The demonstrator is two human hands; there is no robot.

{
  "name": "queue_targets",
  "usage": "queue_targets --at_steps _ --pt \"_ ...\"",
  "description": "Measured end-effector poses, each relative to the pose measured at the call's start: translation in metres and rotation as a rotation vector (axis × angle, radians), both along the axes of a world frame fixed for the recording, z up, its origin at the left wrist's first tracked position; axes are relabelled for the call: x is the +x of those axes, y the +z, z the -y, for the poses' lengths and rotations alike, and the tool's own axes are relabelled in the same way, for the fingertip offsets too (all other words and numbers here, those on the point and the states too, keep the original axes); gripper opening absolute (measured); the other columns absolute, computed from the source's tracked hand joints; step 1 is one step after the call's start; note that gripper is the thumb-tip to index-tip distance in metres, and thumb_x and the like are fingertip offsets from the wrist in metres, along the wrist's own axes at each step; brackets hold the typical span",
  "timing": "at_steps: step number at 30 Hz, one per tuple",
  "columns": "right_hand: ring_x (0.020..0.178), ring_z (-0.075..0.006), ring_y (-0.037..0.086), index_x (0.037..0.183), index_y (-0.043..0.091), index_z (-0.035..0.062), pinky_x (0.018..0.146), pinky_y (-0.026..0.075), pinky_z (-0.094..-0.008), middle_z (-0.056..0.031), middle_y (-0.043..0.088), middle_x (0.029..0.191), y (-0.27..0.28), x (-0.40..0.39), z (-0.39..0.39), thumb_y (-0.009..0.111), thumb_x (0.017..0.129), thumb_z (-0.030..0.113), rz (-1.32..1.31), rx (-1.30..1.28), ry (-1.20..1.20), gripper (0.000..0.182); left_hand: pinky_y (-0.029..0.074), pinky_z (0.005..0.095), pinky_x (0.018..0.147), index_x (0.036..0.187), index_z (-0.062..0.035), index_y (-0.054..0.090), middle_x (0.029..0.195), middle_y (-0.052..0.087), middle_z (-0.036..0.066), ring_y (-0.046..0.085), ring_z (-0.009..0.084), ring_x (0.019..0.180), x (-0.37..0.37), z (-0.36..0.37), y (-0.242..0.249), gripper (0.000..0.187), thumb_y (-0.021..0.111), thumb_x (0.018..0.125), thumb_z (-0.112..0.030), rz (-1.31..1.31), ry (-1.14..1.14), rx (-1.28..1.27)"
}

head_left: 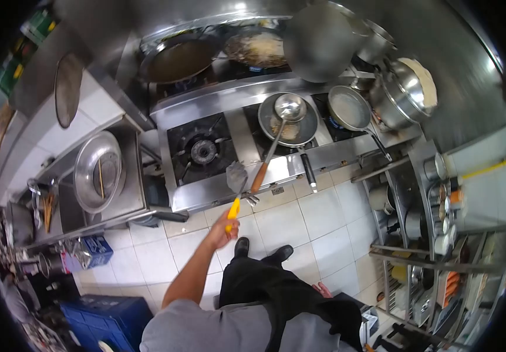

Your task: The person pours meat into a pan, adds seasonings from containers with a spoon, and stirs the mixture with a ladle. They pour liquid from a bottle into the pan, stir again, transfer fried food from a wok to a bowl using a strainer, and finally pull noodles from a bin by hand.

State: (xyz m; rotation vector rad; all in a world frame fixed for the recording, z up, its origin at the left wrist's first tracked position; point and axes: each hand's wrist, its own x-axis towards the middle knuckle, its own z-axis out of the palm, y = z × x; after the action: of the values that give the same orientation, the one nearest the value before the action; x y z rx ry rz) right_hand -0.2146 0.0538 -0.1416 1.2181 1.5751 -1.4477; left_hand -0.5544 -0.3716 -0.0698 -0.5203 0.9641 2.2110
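Note:
My left hand [223,233] is closed round the yellow handle of a scraper [234,210]. Its flat grey blade points forward, at the front edge of the stove [244,144]. Just right of it, the wooden handle of a ladle [290,108] sticks out over the stove front; its metal bowl rests over a frying pan [307,130] with some food in it. My right hand [323,290] hangs low beside my apron, partly hidden, with its visible fingers apart and nothing seen in them.
A bare burner [203,151] is at the stove's left. A second pan [350,109] sits over a lit flame, beside stacked pots [402,94]. Two woks stand behind. A metal basin [95,176] is left, a blue crate [106,322] lower left, and shelves [435,264] at right.

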Motion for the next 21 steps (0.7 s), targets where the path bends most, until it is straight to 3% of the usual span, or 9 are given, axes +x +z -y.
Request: queue_targets --at_steps 1,3,5,7,11,13,15,21 --pt "0.080 -0.0209 0.061 0.112 0.057 0.0030 0.067 0.052 -0.0356 -0.0103 0.062 0.093 0.004 -0.012 0.002 0.058 0.092 0.037 -0.001 0.011 0.020 0.039 0.040 0.0266 0.037 0.136 -0.0107 0.034 0.066 0.048 0.001 0.043 0.0105 0.040 -0.023 0.010 0.001 0.046 0.048 0.092 -0.013 -0.073 -0.044 0.025" --pt "0.081 -0.0210 0.061 0.112 0.057 0.0030 0.068 0.052 -0.0357 -0.0104 0.063 0.093 0.014 -0.025 0.008 0.058 0.092 0.037 0.002 0.029 0.062 0.040 0.029 0.0254 0.032 0.130 -0.0095 0.041 0.059 0.041 -0.002 0.034 0.0083 0.036 -0.075 0.007 0.007 0.041 0.051 0.091 -0.016 -0.141 -0.087 -0.055" --pt "0.081 -0.0212 0.061 0.112 0.057 0.0029 0.069 0.051 -0.0357 -0.0104 0.063 0.094 0.025 -0.039 0.012 0.058 0.093 0.038 0.012 0.054 0.096 0.040 0.024 0.0244 0.032 0.124 -0.0103 0.045 0.059 0.040 -0.003 0.032 0.0060 0.038 -0.123 -0.003 0.023 0.035 0.050 0.090 -0.013 -0.191 -0.221 -0.180" --pt "0.082 -0.0214 0.061 0.113 0.057 0.0029 0.069 0.051 -0.0357 -0.0105 0.063 0.094 0.035 -0.047 0.014 0.058 0.093 0.038 0.024 0.077 0.127 0.040 0.021 0.0269 0.033 0.116 -0.0086 0.049 0.057 0.038 -0.004 0.029 0.0072 0.037 -0.161 -0.020 0.018 0.031 0.052 0.086 -0.016 -0.194 -0.204 -0.295" --pt "0.083 -0.0218 0.061 0.113 0.057 0.0028 0.071 0.051 -0.0357 -0.0106 0.063 0.095 0.045 -0.051 0.019 0.057 0.093 0.038 0.063 0.102 0.159 0.041 0.024 0.0283 0.033 0.106 -0.0046 0.052 0.056 0.038 -0.002 0.031 0.0087 0.037 -0.229 -0.052 -0.011 0.025 0.054 0.084 -0.017 -0.237 -0.209 -0.401" --pt "0.084 -0.0220 0.061 0.114 0.057 0.0027 0.071 0.051 -0.0357 -0.0106 0.063 0.096 0.044 -0.051 0.022 0.057 0.093 0.038 0.085 0.107 0.174 0.041 0.028 0.0322 0.033 0.091 -0.0002 0.056 0.055 0.044 0.002 0.038 0.0131 0.037 -0.254 -0.070 -0.042 0.019 0.053 0.081 -0.016 -0.305 -0.255 -0.468" --pt "0.085 -0.0221 0.061 0.114 0.057 0.0027 0.072 0.051 -0.0357 -0.0106 0.063 0.096 0.044 -0.052 0.023 0.057 0.093 0.038 0.102 0.114 0.190 0.041 0.032 0.0371 0.036 0.080 0.0019 0.057 0.057 0.051 0.009 0.046 0.0187 0.039 -0.266 -0.084 -0.043 0.019 0.051 0.080 -0.016 -0.321 -0.317 -0.652" --pt "0.087 -0.0227 0.061 0.115 0.057 0.0026 0.074 0.050 -0.0357 -0.0108 0.064 0.098 0.043 -0.050 0.026 0.057 0.093 0.038 0.121 0.117 0.202 0.042 0.038 0.0390 0.042 0.085 0.0036 0.057 0.060 0.055 0.012 0.054 0.0229 0.045 -0.274 -0.109 -0.063 0.024 0.048 0.079 -0.018 -0.316 -0.265 -0.705"
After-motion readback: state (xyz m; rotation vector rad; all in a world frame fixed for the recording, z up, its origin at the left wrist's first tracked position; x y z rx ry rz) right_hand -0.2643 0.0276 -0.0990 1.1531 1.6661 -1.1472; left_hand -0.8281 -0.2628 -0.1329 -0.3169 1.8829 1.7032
